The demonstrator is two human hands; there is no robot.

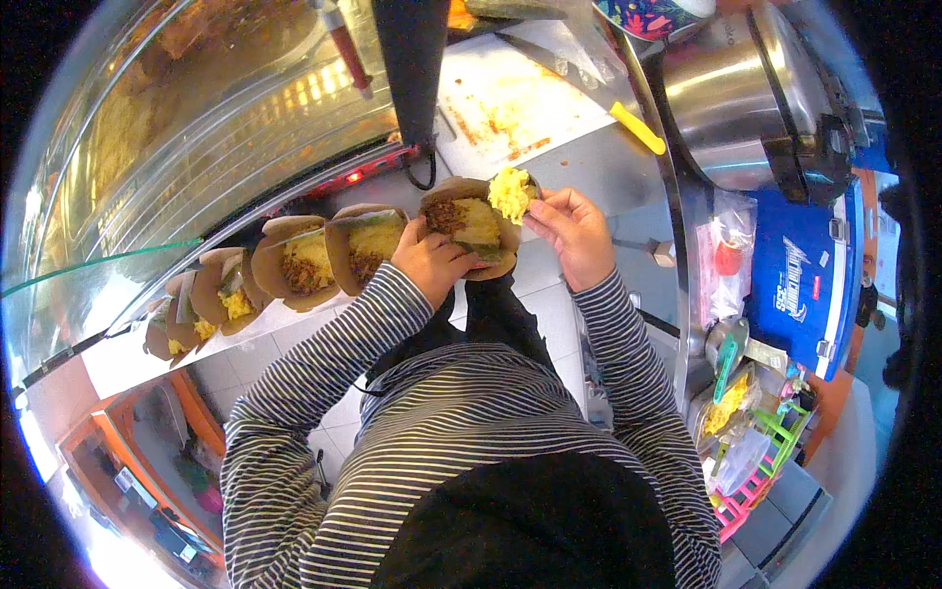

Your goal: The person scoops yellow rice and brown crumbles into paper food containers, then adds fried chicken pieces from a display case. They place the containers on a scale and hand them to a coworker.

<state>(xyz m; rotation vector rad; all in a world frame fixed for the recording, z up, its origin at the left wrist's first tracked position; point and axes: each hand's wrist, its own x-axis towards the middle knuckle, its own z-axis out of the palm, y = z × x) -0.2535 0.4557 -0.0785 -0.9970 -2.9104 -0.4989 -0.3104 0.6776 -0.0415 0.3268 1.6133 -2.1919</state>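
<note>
The person seems to be topping an open paperboard box (pixel 507 257) with egg (pixel 510 193), judging by two boxes along the row. The left hand (pixel 430 265) is steadying that box at the row's right end, its fingers gripping the near left rim. The right hand (pixel 579 240) is holding a small cup (pixel 534 190) just beside the far right rim, its fingers closing around the cup's side. The next move likely calls for tipping the cup inward while keeping the box firm. The egg is heaping in soft, bright yellow lumps; the box is showing dark, crumbly mince (pixel 445 215) against a paler yellowish bed. More brown boxes (pixel 339 257) with folded flaps are standing leftward along the narrow white tabletop (pixel 110 370). Beyond, a yellow-handled knife (pixel 638 129) is lying across the right edge of a smeared white board (pixel 476 83).
</note>
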